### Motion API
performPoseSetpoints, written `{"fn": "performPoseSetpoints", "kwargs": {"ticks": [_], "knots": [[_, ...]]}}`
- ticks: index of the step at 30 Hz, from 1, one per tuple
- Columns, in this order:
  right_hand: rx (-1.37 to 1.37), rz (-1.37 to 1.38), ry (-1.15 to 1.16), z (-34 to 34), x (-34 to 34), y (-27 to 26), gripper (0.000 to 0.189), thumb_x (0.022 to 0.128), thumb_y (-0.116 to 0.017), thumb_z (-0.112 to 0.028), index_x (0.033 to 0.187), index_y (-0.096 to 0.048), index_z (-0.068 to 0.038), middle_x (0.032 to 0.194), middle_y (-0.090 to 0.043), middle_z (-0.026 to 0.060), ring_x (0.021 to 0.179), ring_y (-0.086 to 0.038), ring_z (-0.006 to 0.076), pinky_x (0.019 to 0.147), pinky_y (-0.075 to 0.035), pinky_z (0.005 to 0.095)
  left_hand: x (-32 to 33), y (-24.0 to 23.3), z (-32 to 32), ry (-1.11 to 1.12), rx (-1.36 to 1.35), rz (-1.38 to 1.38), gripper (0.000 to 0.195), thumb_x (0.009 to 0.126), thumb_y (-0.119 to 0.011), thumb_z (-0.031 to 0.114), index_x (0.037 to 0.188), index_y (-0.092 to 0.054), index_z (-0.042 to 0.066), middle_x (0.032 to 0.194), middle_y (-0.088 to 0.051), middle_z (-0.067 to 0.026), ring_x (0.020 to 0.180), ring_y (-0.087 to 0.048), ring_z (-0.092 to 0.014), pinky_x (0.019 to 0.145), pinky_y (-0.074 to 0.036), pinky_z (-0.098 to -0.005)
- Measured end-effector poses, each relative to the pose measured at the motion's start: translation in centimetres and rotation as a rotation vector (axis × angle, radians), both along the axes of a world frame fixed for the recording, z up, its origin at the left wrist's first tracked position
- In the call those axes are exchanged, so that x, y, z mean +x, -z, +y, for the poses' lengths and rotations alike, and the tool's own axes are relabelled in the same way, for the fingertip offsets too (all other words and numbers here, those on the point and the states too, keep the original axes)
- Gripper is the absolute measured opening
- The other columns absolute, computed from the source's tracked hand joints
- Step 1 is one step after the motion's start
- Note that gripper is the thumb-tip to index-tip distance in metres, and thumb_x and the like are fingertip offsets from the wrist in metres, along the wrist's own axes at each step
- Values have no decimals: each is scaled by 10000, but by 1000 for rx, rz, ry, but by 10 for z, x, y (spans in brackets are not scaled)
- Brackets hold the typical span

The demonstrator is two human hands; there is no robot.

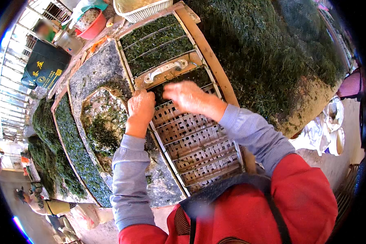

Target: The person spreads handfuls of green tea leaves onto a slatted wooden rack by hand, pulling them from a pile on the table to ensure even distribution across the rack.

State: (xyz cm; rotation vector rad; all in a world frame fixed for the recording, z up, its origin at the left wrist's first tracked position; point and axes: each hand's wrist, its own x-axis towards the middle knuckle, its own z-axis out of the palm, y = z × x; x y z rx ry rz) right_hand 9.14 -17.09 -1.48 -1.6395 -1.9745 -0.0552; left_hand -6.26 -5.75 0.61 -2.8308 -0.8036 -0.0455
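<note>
In the head view a long metal frame with crossbars (169, 152) lies over a woven slatted mat (198, 143). Dark green seaweed-like strands (158, 36) fill its far part, while the near part shows bare weave. A wooden crosspiece with a metal handle (165, 70) spans the frame just beyond the hands. My left hand (141, 105) is curled at the frame's left rail, its fingertips hidden. My right hand (187, 96), blurred, hovers or rests over the green material near the crosspiece, fingers bent; whether it holds anything does not show.
A large green heap (256, 58) rises at the right. At the left are a stone-like hollow with green scraps (103, 128) and a long green-filled tray (76, 146). A white basket (140, 10) and red basin (93, 26) stand beyond. Two people (33, 202) are farther off.
</note>
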Motion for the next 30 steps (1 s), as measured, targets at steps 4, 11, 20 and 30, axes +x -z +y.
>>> {"fn": "performPoseSetpoints", "kwargs": {"ticks": [4,11,20,30], "knots": [[289,-45,86,33,22,-26,161,745,-626,-74,901,-587,-78,861,-591,63,823,-591,268,706,-495,417,8,-5,10,-146,-121,139,154,728,-693,196,830,-664,84,881,-648,-123,906,-622,-310,751,-514,-413],[203,-145,94,43,48,-8,98,787,-572,-133,864,-618,-92,835,-596,80,898,-581,262,759,-466,440,-12,-51,18,-246,-203,-319,109,750,-667,184,820,-700,107,811,-660,-123,736,-638,-313,672,-506,-404],[245,99,98,16,28,40,149,678,-657,-238,794,-636,-148,811,-567,45,888,-542,247,744,-399,408,25,3,-15,316,-44,-324,845,698,-695,453,1349,-375,19,1387,-390,-157,1310,-309,-381,1069,-271,-472],[291,191,691,-114,173,60,591,653,-785,-351,1160,-584,-124,1235,-515,188,1158,-482,353,968,-416,429,31,34,-12,242,-52,-357,811,667,-755,369,1316,-384,55,1355,-433,-121,1299,-348,-322,1080,-263,-453]]}}
